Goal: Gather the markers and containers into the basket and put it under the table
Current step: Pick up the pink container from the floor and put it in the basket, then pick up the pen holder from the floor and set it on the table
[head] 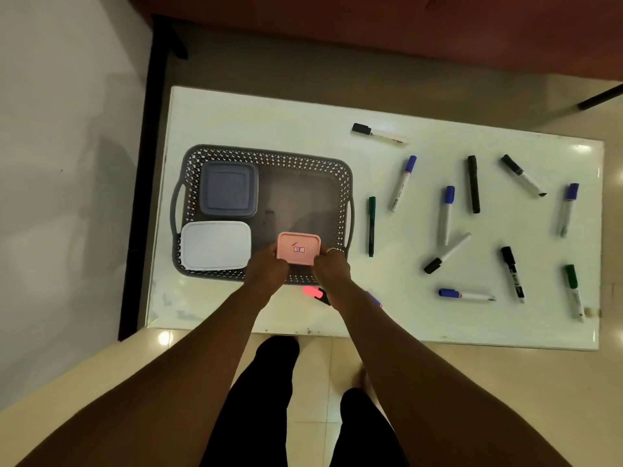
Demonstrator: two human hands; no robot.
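Observation:
A grey perforated basket (pixel 344 183) stands on the left half of the white table (pixel 269 116). Inside it lie a blue-lidded container (pixel 228 189) at the back left and a white-lidded container (pixel 215 245) at the front left. Both hands hold a small pink container (pixel 298 247) with a label, over the basket's front right part. My left hand (pixel 266 269) grips its left side and my right hand (pixel 332 269) grips its right side. Several markers lie scattered on the table to the right, such as a green marker (pixel 371 226) and a blue-capped marker (pixel 403 183).
A pink highlighter (pixel 313 293) lies just in front of the basket, partly hidden by my right forearm. A dark marker (pixel 473 183) and others reach to the table's right edge. A dark frame runs along the table's left side. My legs stand on the tiled floor below.

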